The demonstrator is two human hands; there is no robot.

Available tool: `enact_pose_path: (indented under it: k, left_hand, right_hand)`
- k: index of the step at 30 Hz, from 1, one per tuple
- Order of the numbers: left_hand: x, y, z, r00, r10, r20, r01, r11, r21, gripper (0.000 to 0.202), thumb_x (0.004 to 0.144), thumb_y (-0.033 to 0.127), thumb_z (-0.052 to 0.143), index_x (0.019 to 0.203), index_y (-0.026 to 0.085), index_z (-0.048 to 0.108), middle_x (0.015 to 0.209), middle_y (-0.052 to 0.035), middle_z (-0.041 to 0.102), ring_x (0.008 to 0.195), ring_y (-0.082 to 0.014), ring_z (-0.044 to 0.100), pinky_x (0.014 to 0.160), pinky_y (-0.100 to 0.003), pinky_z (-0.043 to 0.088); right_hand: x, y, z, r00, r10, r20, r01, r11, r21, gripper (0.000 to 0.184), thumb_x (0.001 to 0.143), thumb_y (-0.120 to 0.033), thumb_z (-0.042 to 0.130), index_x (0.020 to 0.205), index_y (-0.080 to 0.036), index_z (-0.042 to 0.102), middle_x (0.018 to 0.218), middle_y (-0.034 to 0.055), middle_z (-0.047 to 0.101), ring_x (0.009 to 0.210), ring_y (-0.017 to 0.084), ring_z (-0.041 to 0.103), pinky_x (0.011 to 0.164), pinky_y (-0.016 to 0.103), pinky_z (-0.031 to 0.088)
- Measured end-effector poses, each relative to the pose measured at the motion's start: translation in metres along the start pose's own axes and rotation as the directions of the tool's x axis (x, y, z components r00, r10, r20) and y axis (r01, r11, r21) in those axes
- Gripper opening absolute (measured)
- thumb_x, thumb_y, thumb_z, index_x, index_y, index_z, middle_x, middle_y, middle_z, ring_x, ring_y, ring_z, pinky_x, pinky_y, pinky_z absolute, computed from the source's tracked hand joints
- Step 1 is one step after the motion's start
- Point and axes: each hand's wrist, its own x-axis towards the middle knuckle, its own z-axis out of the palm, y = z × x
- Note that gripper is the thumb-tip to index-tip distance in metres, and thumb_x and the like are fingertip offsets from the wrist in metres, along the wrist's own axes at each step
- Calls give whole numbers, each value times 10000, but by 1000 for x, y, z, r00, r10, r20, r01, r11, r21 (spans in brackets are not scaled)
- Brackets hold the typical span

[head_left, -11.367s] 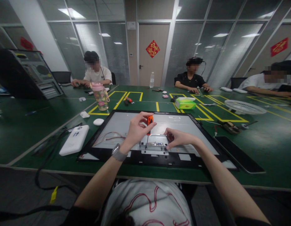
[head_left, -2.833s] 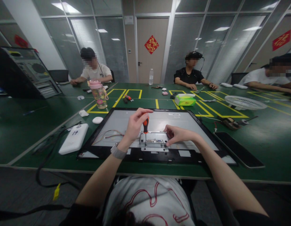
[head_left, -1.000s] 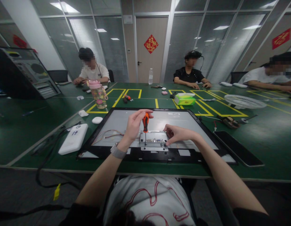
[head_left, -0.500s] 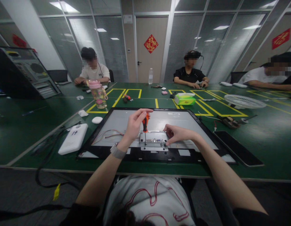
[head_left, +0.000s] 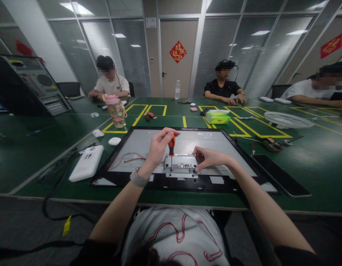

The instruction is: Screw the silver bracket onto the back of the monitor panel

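My left hand (head_left: 159,145) is closed round the top of an orange and black screwdriver (head_left: 171,147), which stands upright. Its shaft points down at the left part of a metal bracket (head_left: 180,161) with connectors along it. At the bracket's right end my right hand (head_left: 208,158) grips the edge between thumb and fingers. Beneath both hands lies a flat display panel (head_left: 149,138) with a black frame and a grey metal back. Thin coloured wires (head_left: 129,157) run out from the bracket's left side across the panel.
A white power bank (head_left: 87,163) and a round white case (head_left: 115,141) lie left of the panel. To its right is a black phone (head_left: 280,174). Farther off stand a pink-lided bottle (head_left: 115,112) and a green tissue pack (head_left: 217,117). Several people sit across the table.
Almost nothing differs. The screwdriver and both hands keep their places, and the whole view has shifted very slightly.
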Motion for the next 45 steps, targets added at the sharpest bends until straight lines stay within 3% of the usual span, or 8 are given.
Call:
enact_pose_path:
  k: [3,10,15,21,27,32,41,45]
  left_hand:
    - [0,1,0,1000,3,4,-3,1000,31,216,858,392,659,873,196,749,859,-39,678,800,-155,605,711,-253,458]
    - [0,4,3,994,-66,85,74,993,-93,283,910,355,576,1117,206,699,945,-58,741,881,-172,662,815,-296,500]
    - [1,5,4,999,-39,-3,39,999,37,205,798,329,715,949,192,732,847,-35,708,727,-140,615,669,-254,485]
    - [1,3,1,996,-78,38,80,995,-56,292,902,338,540,1028,171,744,844,-57,707,821,-173,634,773,-291,480]
    - [0,3,1,999,-32,-12,33,994,100,209,822,326,666,958,196,757,888,-32,637,723,-130,551,652,-246,433]
    - [0,0,-1,997,-71,29,70,997,22,332,917,389,505,964,174,755,853,-53,653,777,-170,574,721,-283,447]
    - [0,0,-1,999,-38,17,37,999,33,304,910,400,542,889,185,757,854,-44,645,785,-166,576,731,-278,450]
    - [0,-1,-1,999,-34,16,34,998,44,233,880,378,611,890,193,753,786,-14,606,703,-131,544,661,-250,432]
  right_hand:
    - [0,0,0,1000,0,3,0,1000,4,668,585,-550,845,1007,-187,477,751,-37,520,684,152,496,606,276,376]
    - [-1,-3,0,1000,5,9,-5,1000,15,666,584,-536,848,1006,-188,469,751,-37,523,681,150,491,601,271,377]
    - [0,-1,0,1000,2,8,-3,1000,9,661,585,-539,846,1001,-193,466,748,-40,522,678,147,491,603,268,376]
    - [0,0,0,1000,-1,9,1,1000,13,666,591,-540,845,1010,-190,463,750,-42,517,681,145,486,601,268,370]
    - [0,0,0,1000,-6,7,6,1000,6,669,585,-560,841,1002,-190,470,755,-40,517,685,150,496,607,274,377]
    - [0,0,0,1000,-12,9,12,1000,2,672,586,-569,840,1003,-194,470,763,-35,527,688,149,500,605,273,383]
    - [0,-1,0,1000,-7,4,7,1000,-4,669,582,-565,838,998,-190,473,758,-33,534,686,145,498,604,268,382]
    - [0,-2,0,1000,4,7,-4,1000,-10,680,579,-561,840,1015,-191,471,752,-37,530,683,147,496,609,271,385]
